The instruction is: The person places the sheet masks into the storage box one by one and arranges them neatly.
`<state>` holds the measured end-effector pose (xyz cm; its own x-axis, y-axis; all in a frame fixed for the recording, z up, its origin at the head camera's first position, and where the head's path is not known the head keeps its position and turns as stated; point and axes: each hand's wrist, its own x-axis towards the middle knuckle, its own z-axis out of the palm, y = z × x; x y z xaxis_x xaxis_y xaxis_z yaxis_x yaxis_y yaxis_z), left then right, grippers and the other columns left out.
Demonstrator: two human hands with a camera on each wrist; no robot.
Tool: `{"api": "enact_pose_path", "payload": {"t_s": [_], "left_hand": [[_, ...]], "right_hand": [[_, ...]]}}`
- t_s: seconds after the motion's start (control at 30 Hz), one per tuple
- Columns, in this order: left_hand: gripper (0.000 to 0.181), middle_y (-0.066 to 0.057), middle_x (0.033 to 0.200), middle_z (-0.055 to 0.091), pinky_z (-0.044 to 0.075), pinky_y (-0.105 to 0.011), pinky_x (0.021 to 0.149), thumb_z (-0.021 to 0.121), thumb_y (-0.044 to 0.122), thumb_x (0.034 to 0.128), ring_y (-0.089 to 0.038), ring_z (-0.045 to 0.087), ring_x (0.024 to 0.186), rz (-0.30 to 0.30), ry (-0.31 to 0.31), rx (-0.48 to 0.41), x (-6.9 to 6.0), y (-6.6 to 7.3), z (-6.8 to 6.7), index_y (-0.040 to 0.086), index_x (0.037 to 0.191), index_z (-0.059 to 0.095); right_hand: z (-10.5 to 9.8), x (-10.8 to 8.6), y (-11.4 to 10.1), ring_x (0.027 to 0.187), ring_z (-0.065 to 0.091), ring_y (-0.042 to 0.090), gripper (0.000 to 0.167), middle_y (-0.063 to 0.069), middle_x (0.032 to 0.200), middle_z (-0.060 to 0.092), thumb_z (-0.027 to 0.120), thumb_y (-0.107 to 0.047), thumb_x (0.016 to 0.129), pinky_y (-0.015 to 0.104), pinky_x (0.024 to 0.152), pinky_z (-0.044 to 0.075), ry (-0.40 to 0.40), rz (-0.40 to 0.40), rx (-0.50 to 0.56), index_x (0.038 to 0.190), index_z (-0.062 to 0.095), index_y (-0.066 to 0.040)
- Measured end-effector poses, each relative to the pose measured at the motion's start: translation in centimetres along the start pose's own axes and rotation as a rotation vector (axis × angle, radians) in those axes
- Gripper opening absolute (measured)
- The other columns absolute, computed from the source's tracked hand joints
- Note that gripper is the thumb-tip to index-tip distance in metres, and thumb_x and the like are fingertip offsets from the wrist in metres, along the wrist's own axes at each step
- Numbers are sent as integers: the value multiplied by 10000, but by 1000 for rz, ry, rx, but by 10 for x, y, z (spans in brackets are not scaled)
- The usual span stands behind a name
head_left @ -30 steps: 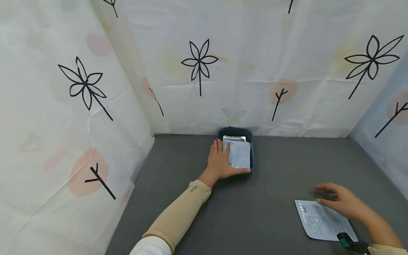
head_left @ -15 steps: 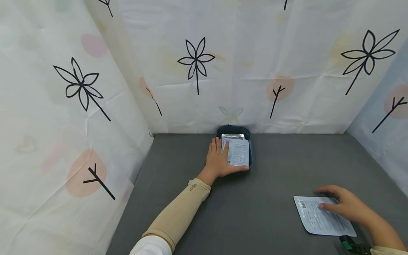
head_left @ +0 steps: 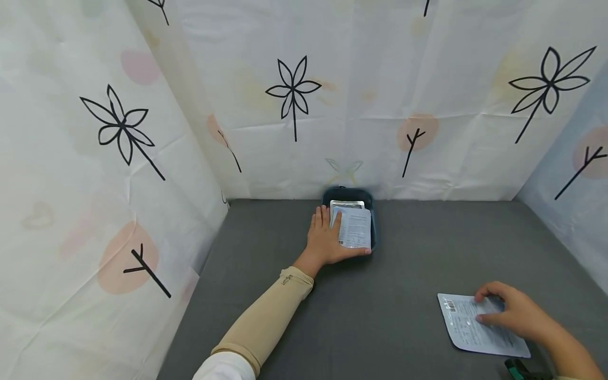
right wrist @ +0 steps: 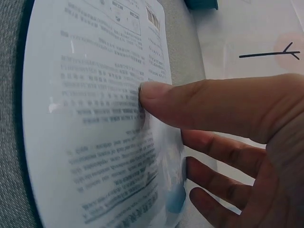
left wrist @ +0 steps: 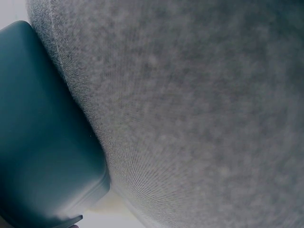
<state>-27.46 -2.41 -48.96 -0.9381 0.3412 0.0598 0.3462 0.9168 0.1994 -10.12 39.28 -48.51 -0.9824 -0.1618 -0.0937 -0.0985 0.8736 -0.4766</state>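
Observation:
In the head view my left hand [head_left: 325,244] lies spread at the left and near sides of a dark teal basket [head_left: 373,232]. Its fingers are mostly straight, with the thumb along the near rim. Inside the basket lie silvery-white foil packets [head_left: 356,228]. The left wrist view shows the basket's outer wall [left wrist: 47,123] up close. At the right, my right hand [head_left: 515,311] pinches a flat white foil packet [head_left: 470,332] with small print and a barcode. In the right wrist view the thumb [right wrist: 159,95] presses on its printed face, the other fingers at its far edge.
A dark grey table [head_left: 399,295] carries the basket and the packet. White cloth walls [head_left: 351,105] with plant drawings rise behind it and at both sides. The basket stands close to the back wall.
My right hand's fingers have drawn in from loosely spread above the packet to pinching it. My left hand stays at the basket. The head view has shifted slightly.

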Motion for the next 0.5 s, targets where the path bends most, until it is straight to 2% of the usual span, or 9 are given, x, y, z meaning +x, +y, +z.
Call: {"api": "enact_pose_path", "payload": {"t_s": [0.07, 0.1, 0.37, 0.5], "left_hand": [[1363, -230, 1785, 7, 73, -516, 1354, 560, 999, 727, -391, -27, 1671, 0, -2, 1, 0, 0, 0, 170, 1724, 140], [1362, -231, 1785, 8, 74, -517, 1354, 558, 999, 728, -393, -25, 1671, 1, -1, 1, 0, 0, 1, 169, 1724, 142], [1354, -232, 1784, 5, 72, -520, 1353, 560, 994, 733, -397, -18, 1670, 0, 3, -5, 0, 0, 0, 161, 1721, 159], [1352, -229, 1785, -2, 73, -519, 1353, 547, 1000, 735, -401, -4, 1670, -3, 3, -8, 0, 0, 2, 164, 1722, 154]], "right_hand": [[1, -1, 0, 890, 504, -81, 344, -2, 1079, 690, 958, -247, 755, 221, 768, 493, 2, 9, -8, 957, 693, -164], [1, -1, 0, 885, 503, -78, 340, 6, 1075, 685, 956, -234, 759, 210, 762, 487, 2, 3, -2, 955, 692, -153], [3, -2, -3, 861, 460, -76, 311, 20, 1058, 605, 953, -179, 769, 227, 732, 470, 76, -45, -8, 945, 696, -184], [2, -2, -4, 802, 442, -29, 272, -8, 1008, 631, 929, -143, 791, 242, 680, 410, 49, -50, 15, 919, 691, -178]]}}
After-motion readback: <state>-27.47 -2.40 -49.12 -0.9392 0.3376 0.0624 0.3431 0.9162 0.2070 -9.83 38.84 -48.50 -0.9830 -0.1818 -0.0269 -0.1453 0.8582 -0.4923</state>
